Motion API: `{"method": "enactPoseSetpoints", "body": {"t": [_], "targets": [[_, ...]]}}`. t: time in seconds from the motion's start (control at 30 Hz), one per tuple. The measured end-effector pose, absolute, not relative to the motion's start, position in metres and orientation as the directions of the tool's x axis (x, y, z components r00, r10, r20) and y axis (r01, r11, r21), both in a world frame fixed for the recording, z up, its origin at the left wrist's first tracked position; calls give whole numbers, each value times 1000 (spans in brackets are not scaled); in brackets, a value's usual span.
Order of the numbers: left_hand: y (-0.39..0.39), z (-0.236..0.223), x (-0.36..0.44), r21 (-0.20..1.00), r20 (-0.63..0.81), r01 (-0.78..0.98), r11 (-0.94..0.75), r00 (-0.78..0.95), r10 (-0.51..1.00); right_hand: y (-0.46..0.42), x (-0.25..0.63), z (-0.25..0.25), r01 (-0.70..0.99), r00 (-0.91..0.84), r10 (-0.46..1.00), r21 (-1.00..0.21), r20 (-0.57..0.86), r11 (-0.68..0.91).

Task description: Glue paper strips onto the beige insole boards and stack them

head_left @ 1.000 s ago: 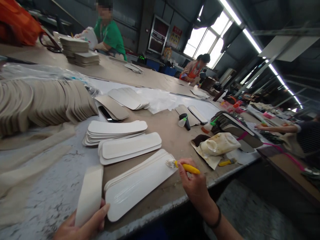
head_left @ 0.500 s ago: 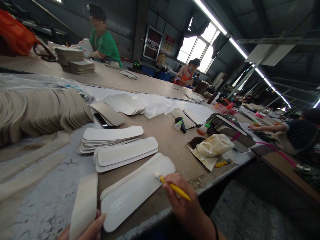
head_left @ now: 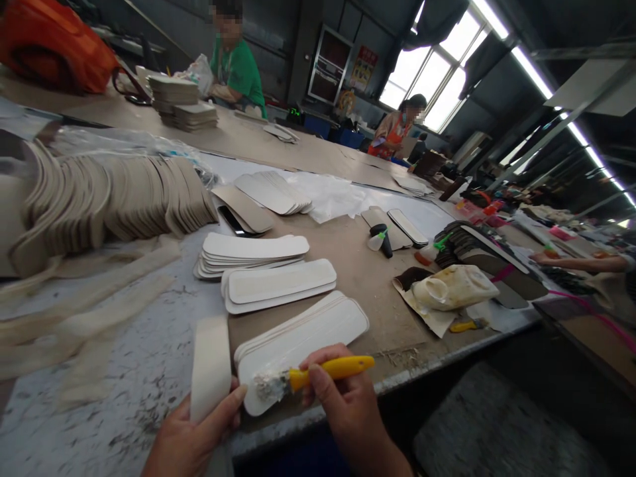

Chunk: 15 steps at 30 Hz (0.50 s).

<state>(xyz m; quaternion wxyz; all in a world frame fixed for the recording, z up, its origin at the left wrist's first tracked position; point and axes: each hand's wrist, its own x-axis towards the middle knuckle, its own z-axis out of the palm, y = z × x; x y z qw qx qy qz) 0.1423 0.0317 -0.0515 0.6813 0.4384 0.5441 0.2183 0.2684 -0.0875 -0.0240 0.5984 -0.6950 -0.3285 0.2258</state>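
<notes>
My right hand [head_left: 348,411] grips a yellow-handled brush [head_left: 342,368]. Its bristles, caked with a whitish substance, press on the near end of the top long white rounded panel [head_left: 313,341]. Several such panels lie fanned beneath it, and the upper surface looks wet and shiny. In my left hand [head_left: 201,424] is a cream-coloured strip [head_left: 211,361], pinched between thumb and fingers. The left thumb tip meets the near left edge of the top panel. Just beyond lie two more fanned stacks of white panels, a nearer stack [head_left: 283,281] and a farther stack [head_left: 256,246].
A long row of beige curved pieces [head_left: 124,195] stands at left, with loose cloth strips [head_left: 114,318] before it. At right are a stained container [head_left: 450,288], another yellow brush [head_left: 464,326] and a small bottle [head_left: 376,242]. Co-workers sit beyond the table.
The brush has swept from the far part of the panel to its near end, its handle now lying flatter. My left hand shows more fully, still holding the strip. The camera view has shifted left.
</notes>
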Motion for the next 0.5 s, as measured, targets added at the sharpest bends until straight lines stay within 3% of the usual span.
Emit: {"method": "enactPoseSetpoints", "body": {"t": [0.07,0.27,0.5], "targets": [[32,-50,142,831,-554,169,529,322,767,-91,281,-28,214,701,710,-970,73,-111],[30,-45,143,813,-581,177,555,313,751,-112,321,-21,520,757,569,-823,320,-230],[33,-56,141,813,-578,269,516,275,768,-91,286,-22,330,684,709,-939,170,-93]]}}
